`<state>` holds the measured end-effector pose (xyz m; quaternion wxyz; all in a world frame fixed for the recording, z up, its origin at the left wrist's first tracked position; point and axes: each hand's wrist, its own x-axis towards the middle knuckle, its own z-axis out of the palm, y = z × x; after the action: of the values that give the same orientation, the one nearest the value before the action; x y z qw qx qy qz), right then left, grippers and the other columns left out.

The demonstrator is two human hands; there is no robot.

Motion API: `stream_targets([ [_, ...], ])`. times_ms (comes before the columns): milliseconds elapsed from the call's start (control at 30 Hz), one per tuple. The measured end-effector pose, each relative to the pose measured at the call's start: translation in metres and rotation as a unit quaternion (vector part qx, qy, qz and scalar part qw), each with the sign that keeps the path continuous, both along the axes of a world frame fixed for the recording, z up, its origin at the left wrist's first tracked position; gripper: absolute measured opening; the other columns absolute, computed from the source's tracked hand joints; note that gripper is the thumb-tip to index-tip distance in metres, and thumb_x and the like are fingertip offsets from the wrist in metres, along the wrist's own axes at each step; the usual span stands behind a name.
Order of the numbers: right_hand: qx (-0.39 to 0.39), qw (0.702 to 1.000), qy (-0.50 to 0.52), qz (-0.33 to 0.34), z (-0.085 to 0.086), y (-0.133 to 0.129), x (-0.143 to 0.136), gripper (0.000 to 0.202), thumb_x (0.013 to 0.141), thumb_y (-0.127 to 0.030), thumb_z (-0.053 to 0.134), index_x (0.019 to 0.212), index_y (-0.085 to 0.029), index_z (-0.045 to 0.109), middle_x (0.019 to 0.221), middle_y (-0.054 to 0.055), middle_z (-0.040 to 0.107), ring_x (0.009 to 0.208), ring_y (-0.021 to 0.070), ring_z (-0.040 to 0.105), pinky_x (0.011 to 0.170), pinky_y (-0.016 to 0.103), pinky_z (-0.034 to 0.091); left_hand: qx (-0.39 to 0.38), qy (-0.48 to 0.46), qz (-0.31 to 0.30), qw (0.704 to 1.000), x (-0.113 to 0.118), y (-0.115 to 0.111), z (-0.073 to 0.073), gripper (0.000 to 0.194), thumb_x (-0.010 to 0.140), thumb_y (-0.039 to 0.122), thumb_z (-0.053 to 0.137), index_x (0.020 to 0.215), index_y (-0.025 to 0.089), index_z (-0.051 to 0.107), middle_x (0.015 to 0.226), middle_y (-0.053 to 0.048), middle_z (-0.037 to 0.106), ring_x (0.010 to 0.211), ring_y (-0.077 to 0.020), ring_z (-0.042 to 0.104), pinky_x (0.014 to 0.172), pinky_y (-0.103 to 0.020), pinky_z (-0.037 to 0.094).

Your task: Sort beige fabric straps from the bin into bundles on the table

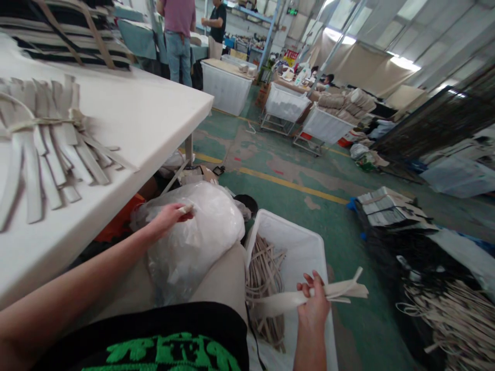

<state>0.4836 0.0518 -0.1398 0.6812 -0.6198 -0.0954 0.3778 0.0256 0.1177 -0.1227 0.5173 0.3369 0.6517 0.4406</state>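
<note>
My right hand (314,301) is wrapped round a bundle of beige fabric strips (348,291), whose ends stick out to the right above the rim of a white plastic bin (305,242). Inside that bin lie many loose strips (265,268). My left hand (176,214) hangs over a clear plastic bag (209,211) with white contents, its fingers curled together. Something small and pale shows at its fingertips; whether it is held or a finger wrapping, I cannot tell. On the white table (162,103) at left rests a tied bundle of pale strips (50,139).
Stacked dark and light material (65,36) stands at the table's back. Strips (456,319) lie in a heap at right, near a tied stack (390,206). White carts (286,103) stand across the green floor (263,154). Two people stand working at the back.
</note>
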Motion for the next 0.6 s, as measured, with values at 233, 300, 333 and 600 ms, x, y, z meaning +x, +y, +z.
stream_targets([
  [233,0.004,0.999,-0.019,0.049,-0.009,-0.004,-0.008,0.04,0.063,-0.041,0.083,0.095,-0.019,0.069,0.074,-0.004,0.07,0.038,0.0011,0.033,0.049,0.022,0.05,0.033,0.139,-0.09,0.986,0.015,0.016,-0.031,0.052,0.06,0.038,0.081,0.107,0.018,0.071,0.106,-0.01,0.074,0.091,-0.0285,0.069,0.075,-0.033,0.051],
  [300,-0.003,0.999,-0.017,0.048,-0.012,-0.006,-0.004,0.04,0.064,-0.04,0.082,0.095,-0.019,0.068,0.074,-0.004,0.07,0.038,0.0009,0.033,0.05,0.022,0.051,0.016,0.168,-0.086,0.982,0.015,-0.004,-0.048,0.047,0.066,0.046,0.074,0.102,0.016,0.069,0.095,-0.01,0.075,0.083,-0.0272,0.068,0.07,-0.032,0.05],
  [333,-0.008,0.999,-0.013,0.044,-0.013,-0.007,-0.002,0.04,0.063,-0.04,0.083,0.095,-0.019,0.068,0.074,-0.004,0.07,0.038,0.0008,0.033,0.05,0.022,0.051,0.004,0.185,-0.082,0.979,0.014,-0.015,-0.056,0.043,0.069,0.05,0.071,0.096,0.016,0.069,0.087,-0.009,0.074,0.08,-0.027,0.068,0.067,-0.032,0.049],
  [600,-0.014,0.998,0.012,0.059,-0.011,0.002,-0.021,0.041,0.062,-0.041,0.083,0.093,-0.019,0.068,0.071,-0.005,0.068,0.039,0.002,0.034,0.049,0.022,0.048,-0.066,0.245,-0.126,0.959,0.02,-0.05,-0.088,0.034,0.062,0.053,0.078,0.062,0.021,0.066,0.055,-0.003,0.066,0.058,-0.0238,0.061,0.055,-0.029,0.038],
])
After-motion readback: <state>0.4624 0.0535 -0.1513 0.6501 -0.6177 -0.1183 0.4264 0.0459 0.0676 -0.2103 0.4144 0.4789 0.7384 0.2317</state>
